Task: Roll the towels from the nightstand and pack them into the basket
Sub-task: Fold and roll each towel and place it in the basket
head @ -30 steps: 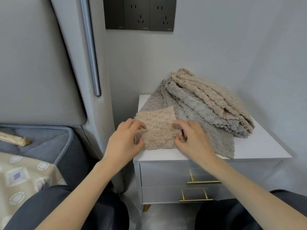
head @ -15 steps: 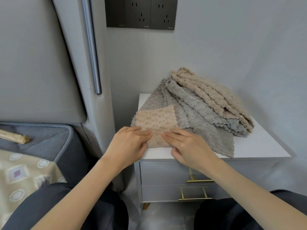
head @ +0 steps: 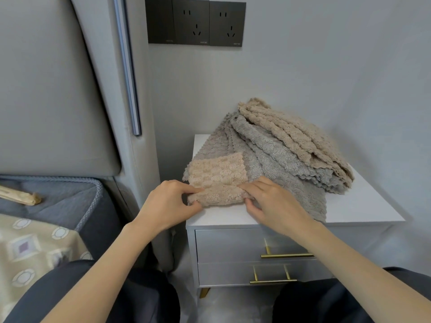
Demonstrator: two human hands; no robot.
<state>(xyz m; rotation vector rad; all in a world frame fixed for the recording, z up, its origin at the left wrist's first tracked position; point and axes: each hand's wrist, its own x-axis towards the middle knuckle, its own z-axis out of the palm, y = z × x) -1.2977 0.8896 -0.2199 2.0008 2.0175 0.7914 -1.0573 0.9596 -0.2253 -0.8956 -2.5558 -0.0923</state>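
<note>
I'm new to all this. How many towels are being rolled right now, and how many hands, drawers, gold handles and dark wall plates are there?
Towel being rolled: 1
Hands gripping it: 2, left hand and right hand
Drawers: 2
Gold handles: 2
Dark wall plates: 3
Total: 10
The heaped towels overlap too much to count.

You've 2 hands in view: left hand (head: 168, 201), right hand (head: 277, 206). 1 beige towel (head: 217, 173) up front. The heap (head: 291, 145) mixes grey & beige towels, exact no. unclear. 1 nightstand (head: 363, 210), 2 drawers (head: 233, 245), 2 gold handles (head: 286, 255), 3 wall plates (head: 195, 21).
</note>
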